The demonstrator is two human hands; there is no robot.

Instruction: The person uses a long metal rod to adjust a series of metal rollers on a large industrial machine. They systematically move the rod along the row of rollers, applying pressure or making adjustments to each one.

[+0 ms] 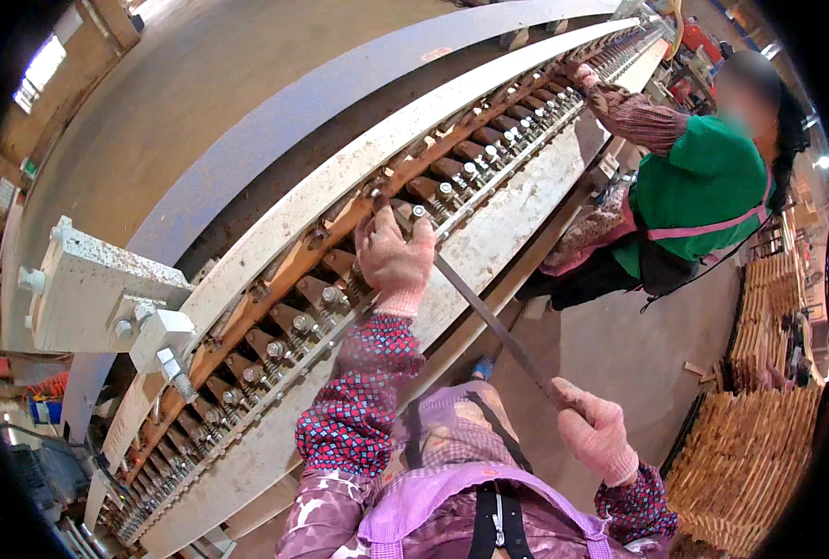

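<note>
My right hand [596, 430], in a pink knit glove, is closed round the lower end of a long flat metal bar [493, 321]. The bar slants up and left over the pale edge of a long machine, its upper end close to my left hand [396, 261]. That hand, gloved alike, lies over a row of brown clamp pieces with thumb and forefinger apart. Its fingertips touch the row beside a silver bolt head [419, 211] and an orange-brown wooden strip [344, 224]. What lies under the palm is hidden.
Spring-loaded bolts [275, 349] line the machine. A white bracket [107, 293] juts out at left, and a curved grey-blue beam [274, 130] runs behind. At right a co-worker in green [703, 177] reaches into the same row. Stacked wooden strips [745, 466] stand at lower right.
</note>
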